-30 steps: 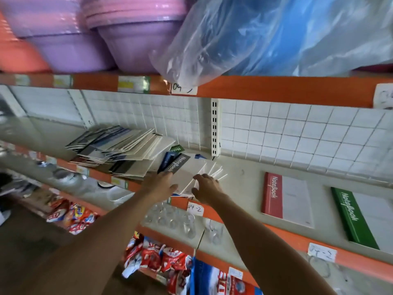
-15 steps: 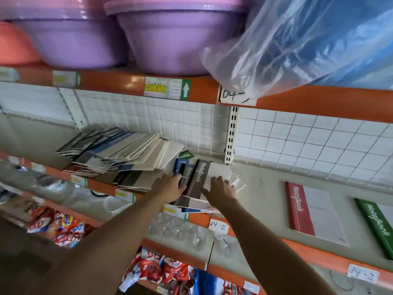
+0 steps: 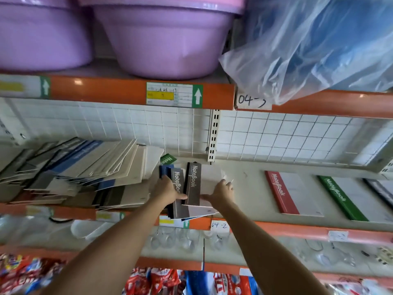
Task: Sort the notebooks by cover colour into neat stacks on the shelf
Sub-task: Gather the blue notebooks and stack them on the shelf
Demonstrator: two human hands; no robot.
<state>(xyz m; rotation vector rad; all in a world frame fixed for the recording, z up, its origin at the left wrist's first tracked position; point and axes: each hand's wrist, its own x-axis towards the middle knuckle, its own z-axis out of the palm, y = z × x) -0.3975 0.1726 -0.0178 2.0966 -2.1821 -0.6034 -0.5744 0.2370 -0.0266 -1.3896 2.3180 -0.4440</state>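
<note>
A small stack of notebooks lies at the shelf's front edge, between my hands. Its top notebook [image 3: 192,184] has a black spine, and a second dark-spined notebook [image 3: 178,201] sticks out beneath it. Blue notebooks [image 3: 164,170] and a green notebook [image 3: 168,159] peek out behind. My left hand [image 3: 167,191] rests on the stack's left side, thumb stretched across the cover. On the pale cover at the right side lies my right hand [image 3: 221,192]. A messy pile of notebooks [image 3: 85,173] slumps to the left.
Further right on the shelf lie a red notebook [image 3: 293,194], a green one [image 3: 344,199] and a dark one [image 3: 382,188] at the frame edge. The orange upper shelf rail [image 3: 106,92] carries purple basins [image 3: 168,43] and a plastic-wrapped blue item [image 3: 319,45]. Glassware sits on the shelf below.
The fanned-out notebooks have been drawn together into a tighter stack between my hands. My view has moved closer and to the left.
</note>
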